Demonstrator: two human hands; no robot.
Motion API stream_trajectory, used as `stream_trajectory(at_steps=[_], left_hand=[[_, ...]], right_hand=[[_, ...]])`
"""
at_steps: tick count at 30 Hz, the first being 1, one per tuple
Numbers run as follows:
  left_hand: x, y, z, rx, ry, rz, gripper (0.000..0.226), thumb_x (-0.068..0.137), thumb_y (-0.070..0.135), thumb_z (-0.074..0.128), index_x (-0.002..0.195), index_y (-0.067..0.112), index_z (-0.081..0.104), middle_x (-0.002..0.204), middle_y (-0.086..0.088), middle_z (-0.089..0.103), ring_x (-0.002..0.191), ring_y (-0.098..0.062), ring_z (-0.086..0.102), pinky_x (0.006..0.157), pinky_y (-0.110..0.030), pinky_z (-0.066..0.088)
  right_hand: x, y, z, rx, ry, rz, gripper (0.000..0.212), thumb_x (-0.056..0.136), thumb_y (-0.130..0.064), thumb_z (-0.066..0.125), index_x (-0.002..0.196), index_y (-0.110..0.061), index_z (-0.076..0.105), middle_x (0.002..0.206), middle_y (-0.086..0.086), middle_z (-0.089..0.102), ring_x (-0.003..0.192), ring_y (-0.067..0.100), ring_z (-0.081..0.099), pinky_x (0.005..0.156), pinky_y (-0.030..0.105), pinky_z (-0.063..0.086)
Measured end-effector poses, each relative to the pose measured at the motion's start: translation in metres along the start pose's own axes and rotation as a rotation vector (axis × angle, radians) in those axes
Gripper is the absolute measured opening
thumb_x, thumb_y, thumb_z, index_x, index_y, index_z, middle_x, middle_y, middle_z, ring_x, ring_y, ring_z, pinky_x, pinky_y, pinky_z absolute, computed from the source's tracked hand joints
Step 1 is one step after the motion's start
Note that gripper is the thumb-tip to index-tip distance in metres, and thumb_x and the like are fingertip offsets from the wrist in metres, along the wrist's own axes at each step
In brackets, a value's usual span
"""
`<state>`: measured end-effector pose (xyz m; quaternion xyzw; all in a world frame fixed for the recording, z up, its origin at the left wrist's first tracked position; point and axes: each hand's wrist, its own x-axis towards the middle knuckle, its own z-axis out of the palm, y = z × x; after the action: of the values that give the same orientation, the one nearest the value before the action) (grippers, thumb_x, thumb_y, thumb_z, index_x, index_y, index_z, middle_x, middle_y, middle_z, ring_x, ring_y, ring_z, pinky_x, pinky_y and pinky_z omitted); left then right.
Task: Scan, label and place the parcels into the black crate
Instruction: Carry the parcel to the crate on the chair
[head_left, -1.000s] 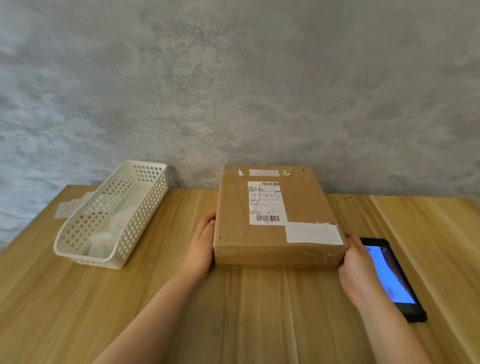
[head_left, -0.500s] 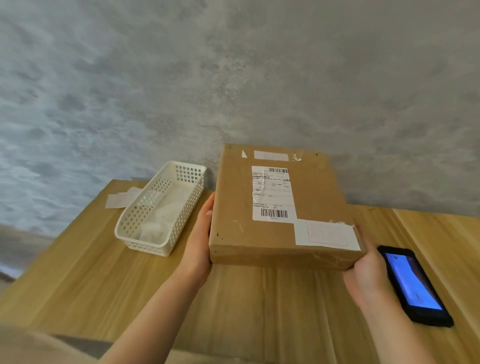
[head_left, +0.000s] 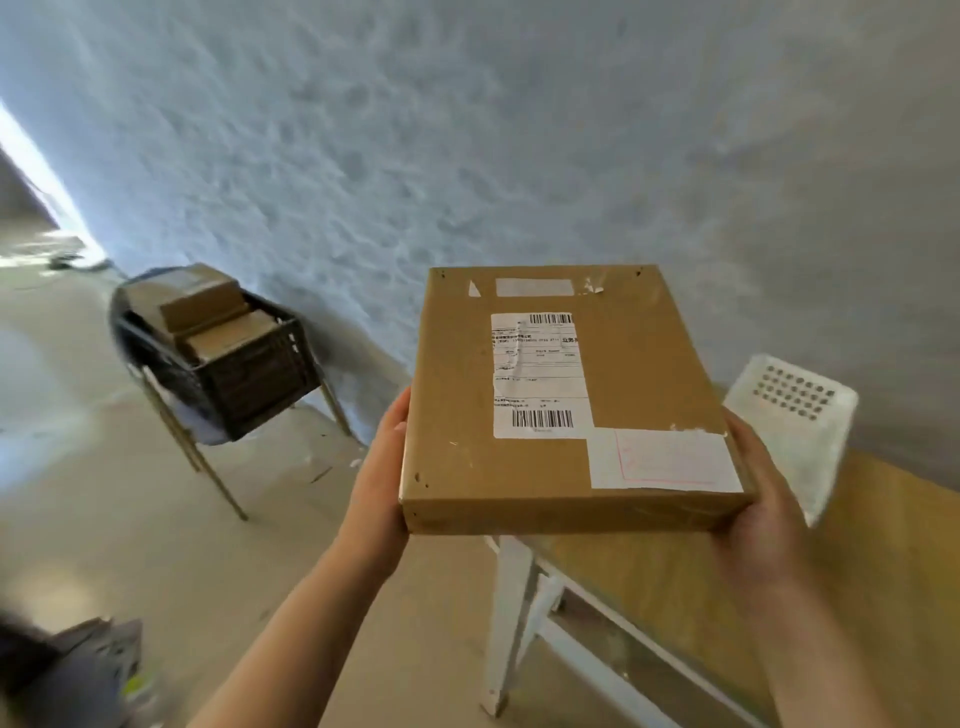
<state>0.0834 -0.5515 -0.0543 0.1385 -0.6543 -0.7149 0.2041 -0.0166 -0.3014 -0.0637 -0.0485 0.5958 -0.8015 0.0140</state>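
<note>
A flat brown cardboard parcel (head_left: 561, 395) with a white shipping label and a second white sticker at its near right corner is held in the air, past the table's left end. My left hand (head_left: 382, 483) grips its left side and my right hand (head_left: 753, 514) holds its near right corner. The black crate (head_left: 249, 374) stands on a chair at the left by the wall, with several brown parcels (head_left: 208, 306) stacked in it. The crate is well to the left of the parcel I hold.
The wooden table (head_left: 779, 587) with white legs is at the lower right. A white perforated basket (head_left: 795, 421) sits on it, right of the parcel. A grey textured wall runs behind. Dark blurred objects (head_left: 67, 670) lie on the floor at lower left.
The parcel has been lifted off the table and carried left with both hands. My view has swung left, so the crate on the chair has come into view and the phone has left it.
</note>
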Motion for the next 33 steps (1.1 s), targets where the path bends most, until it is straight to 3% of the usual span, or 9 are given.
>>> stream_trajectory(at_steps=[4, 7, 9, 12, 14, 17, 19, 26, 33], left_hand=[[0.001, 0.000, -0.108, -0.005, 0.182, -0.021, 0.035, 0.102, 0.006, 0.046, 0.118, 0.034, 0.059, 0.088, 0.022, 0.074, 0.080, 0.000, 0.071, 0.063, -0.014, 0.054], [0.008, -0.010, -0.179, -0.038, 0.320, -0.097, 0.034, 0.101, 0.006, 0.048, 0.122, 0.030, 0.059, 0.089, 0.016, 0.075, 0.076, -0.006, 0.073, 0.058, -0.017, 0.055], [0.014, -0.020, -0.222, -0.032, 0.392, -0.125, 0.035, 0.101, 0.006, 0.047, 0.122, 0.032, 0.059, 0.093, 0.013, 0.075, 0.081, -0.010, 0.073, 0.061, -0.020, 0.056], [0.029, -0.039, -0.281, -0.029, 0.475, -0.195, 0.038, 0.101, 0.010, 0.047, 0.125, 0.037, 0.058, 0.103, 0.006, 0.075, 0.091, -0.014, 0.073, 0.067, -0.024, 0.057], [0.047, -0.056, -0.317, -0.027, 0.505, -0.231, 0.041, 0.100, 0.009, 0.046, 0.131, 0.034, 0.057, 0.111, 0.000, 0.074, 0.099, -0.020, 0.071, 0.076, -0.033, 0.058], [0.081, -0.074, -0.361, -0.027, 0.542, -0.261, 0.043, 0.099, 0.010, 0.046, 0.133, 0.035, 0.055, 0.118, 0.001, 0.071, 0.105, -0.021, 0.070, 0.090, -0.044, 0.056], [0.112, -0.085, -0.388, -0.040, 0.566, -0.269, 0.043, 0.100, 0.010, 0.046, 0.133, 0.037, 0.054, 0.118, 0.005, 0.071, 0.106, -0.018, 0.069, 0.091, -0.044, 0.056], [0.223, -0.107, -0.475, -0.041, 0.628, -0.354, 0.051, 0.097, 0.005, 0.046, 0.139, 0.032, 0.050, 0.122, 0.005, 0.070, 0.109, -0.022, 0.068, 0.098, -0.054, 0.052], [0.335, -0.130, -0.543, -0.022, 0.626, -0.320, 0.041, 0.102, 0.023, 0.047, 0.138, 0.042, 0.052, 0.129, 0.012, 0.066, 0.118, -0.013, 0.063, 0.100, -0.043, 0.050]], right_hand=[[-0.001, 0.052, 0.106, -0.044, -0.171, 0.072, 0.035, 0.090, -0.052, 0.048, 0.114, -0.038, 0.069, 0.117, -0.001, 0.072, 0.110, 0.021, 0.068, 0.084, 0.036, 0.060], [0.002, 0.088, 0.177, -0.095, -0.292, 0.135, 0.047, 0.076, -0.070, 0.056, 0.112, -0.044, 0.069, 0.118, -0.003, 0.071, 0.110, 0.018, 0.068, 0.085, 0.036, 0.060], [0.006, 0.114, 0.221, -0.138, -0.356, 0.156, 0.028, 0.096, -0.052, 0.047, 0.113, -0.042, 0.067, 0.114, -0.005, 0.073, 0.102, 0.012, 0.070, 0.072, 0.027, 0.060], [0.019, 0.153, 0.278, -0.195, -0.438, 0.194, 0.036, 0.105, -0.022, 0.036, 0.116, -0.039, 0.065, 0.110, -0.009, 0.074, 0.099, 0.011, 0.071, 0.074, 0.034, 0.055], [0.032, 0.177, 0.314, -0.247, -0.493, 0.210, 0.038, 0.105, -0.021, 0.036, 0.116, -0.040, 0.066, 0.109, -0.009, 0.074, 0.102, 0.012, 0.070, 0.082, 0.041, 0.054], [0.059, 0.210, 0.366, -0.294, -0.531, 0.235, 0.041, 0.105, -0.018, 0.034, 0.113, -0.044, 0.066, 0.107, -0.014, 0.074, 0.100, 0.006, 0.069, 0.082, 0.035, 0.052], [0.086, 0.235, 0.402, -0.319, -0.577, 0.259, 0.042, 0.105, -0.017, 0.034, 0.115, -0.043, 0.064, 0.107, -0.017, 0.073, 0.100, 0.003, 0.068, 0.079, 0.030, 0.051], [0.188, 0.301, 0.531, -0.436, -0.781, 0.333, 0.042, 0.103, -0.018, 0.034, 0.132, -0.037, 0.059, 0.121, -0.013, 0.069, 0.116, 0.011, 0.063, 0.097, 0.043, 0.051], [0.268, 0.371, 0.630, -0.459, -0.787, 0.426, 0.037, 0.104, -0.021, 0.042, 0.131, -0.042, 0.057, 0.125, -0.011, 0.067, 0.119, 0.012, 0.061, 0.099, 0.043, 0.050]])
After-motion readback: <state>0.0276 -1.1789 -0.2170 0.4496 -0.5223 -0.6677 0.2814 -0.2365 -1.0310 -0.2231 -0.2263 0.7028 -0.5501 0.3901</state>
